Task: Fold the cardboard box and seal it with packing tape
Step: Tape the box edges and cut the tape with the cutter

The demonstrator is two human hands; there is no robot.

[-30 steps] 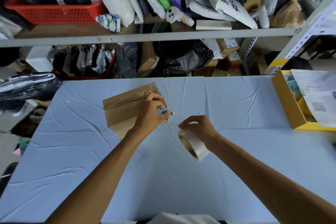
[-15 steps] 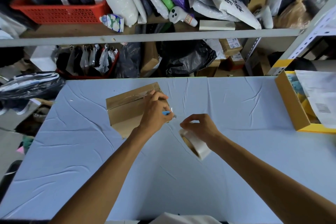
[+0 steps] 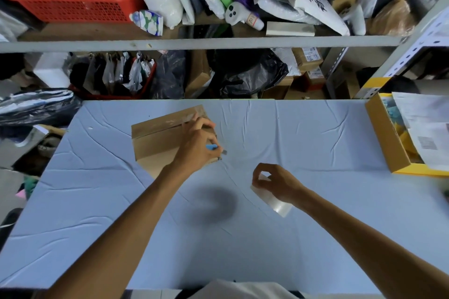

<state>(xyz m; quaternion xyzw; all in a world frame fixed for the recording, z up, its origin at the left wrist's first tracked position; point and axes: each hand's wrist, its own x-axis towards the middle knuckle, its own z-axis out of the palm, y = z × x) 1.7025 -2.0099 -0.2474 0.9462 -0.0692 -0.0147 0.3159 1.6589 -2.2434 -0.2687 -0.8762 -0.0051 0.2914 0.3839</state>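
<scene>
A small brown cardboard box (image 3: pixel 158 138) lies closed on the pale blue table cloth (image 3: pixel 303 133), left of centre, with clear tape shining along its top seam. My left hand (image 3: pixel 196 145) rests over the box's right end and grips a small blue-handled cutter (image 3: pixel 215 147) whose metal tip points right. My right hand (image 3: pixel 274 183) holds a roll of clear packing tape (image 3: pixel 273 199) above the cloth, to the right of the box and apart from it.
An open yellow-edged cardboard tray (image 3: pixel 386 138) with papers sits at the table's right edge. Behind the table stand metal shelves (image 3: pixel 194 42) crammed with bags, parcels and a red basket (image 3: pixel 73 7). Dark bags lie off the left edge.
My right hand has carried the tape roll to the right and away from the box. My left hand stays on the box with the cutter.
</scene>
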